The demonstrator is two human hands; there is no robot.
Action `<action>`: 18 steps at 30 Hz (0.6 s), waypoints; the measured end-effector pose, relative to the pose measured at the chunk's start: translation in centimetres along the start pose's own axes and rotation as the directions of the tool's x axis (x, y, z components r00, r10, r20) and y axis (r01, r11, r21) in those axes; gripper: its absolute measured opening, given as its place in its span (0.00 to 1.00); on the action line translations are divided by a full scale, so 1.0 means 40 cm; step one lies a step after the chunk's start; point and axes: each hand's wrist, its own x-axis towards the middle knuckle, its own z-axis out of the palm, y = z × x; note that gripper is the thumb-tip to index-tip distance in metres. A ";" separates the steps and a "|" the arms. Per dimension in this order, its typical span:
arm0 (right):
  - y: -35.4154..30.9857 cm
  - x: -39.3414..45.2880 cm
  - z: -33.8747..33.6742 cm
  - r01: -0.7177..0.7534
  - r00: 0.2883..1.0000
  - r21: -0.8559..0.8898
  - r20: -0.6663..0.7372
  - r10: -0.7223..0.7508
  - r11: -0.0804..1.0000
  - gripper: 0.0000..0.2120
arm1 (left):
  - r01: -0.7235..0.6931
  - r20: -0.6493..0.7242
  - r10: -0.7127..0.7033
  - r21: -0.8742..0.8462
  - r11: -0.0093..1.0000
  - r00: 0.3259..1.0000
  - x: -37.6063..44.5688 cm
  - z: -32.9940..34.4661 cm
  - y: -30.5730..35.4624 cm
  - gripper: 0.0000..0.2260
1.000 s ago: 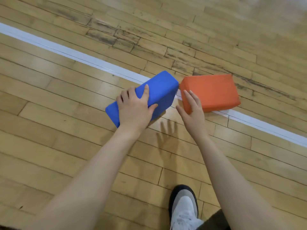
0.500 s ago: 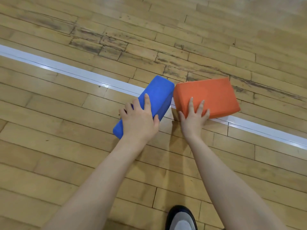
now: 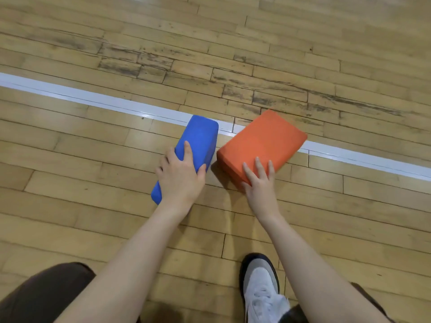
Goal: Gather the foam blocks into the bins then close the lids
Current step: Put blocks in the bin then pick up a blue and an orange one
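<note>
- Left hand (image 3: 180, 176): fingers and thumb curled round the blue block (image 3: 194, 145), gripping it.
- Right hand (image 3: 260, 183): fingers on the orange block (image 3: 261, 141); thumb hidden, apparently gripping.
- The 2 blocks sit side by side over the white line (image 3: 93, 97) on the wooden floor (image 3: 303, 43).

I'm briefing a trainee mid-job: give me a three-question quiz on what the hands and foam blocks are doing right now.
1. True or false: the left hand grips the blue block.
2. Which block does the right hand hold? A) the blue one B) the orange block C) neither
3. Fill in: both blocks reach across the ______ line painted on the wooden floor.

Key:
1. True; fingers lie over its top and the thumb wraps its side.
2. B; the fingers are on its near corner.
3. White. No bin is in view.
</note>
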 end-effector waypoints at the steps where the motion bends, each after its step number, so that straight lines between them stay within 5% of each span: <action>1: -0.001 -0.025 0.002 0.011 1.000 0.000 0.003 -0.011 1.000 0.24 | -0.008 -0.003 0.008 0.003 1.000 1.000 -0.010 0.001 -0.005 0.29; 6: -0.001 -0.112 0.022 -0.006 1.000 -0.053 0.029 0.007 0.999 0.24 | -0.080 -0.014 0.081 0.042 0.996 0.997 -0.043 0.030 -0.010 0.29; 9: -0.007 -0.108 0.042 -0.088 0.990 -0.050 -0.111 0.082 0.995 0.23 | -0.097 -0.071 0.104 0.100 0.990 0.992 -0.043 0.053 -0.005 0.29; 11: -0.030 -0.093 0.053 -0.331 0.928 0.044 -0.168 0.333 0.943 0.32 | -0.096 -0.071 0.109 0.156 0.983 0.992 -0.041 0.057 0.001 0.29; 13: -0.055 -0.082 0.064 -0.575 0.793 0.177 -0.118 0.597 0.799 0.41 | -0.098 -0.067 0.113 0.188 0.977 0.991 -0.038 0.059 0.002 0.29; 18: -0.082 -0.078 0.086 -0.704 0.658 0.389 0.042 0.752 0.594 0.42 | -0.076 -0.078 0.090 0.166 0.983 0.993 -0.038 0.073 -0.020 0.29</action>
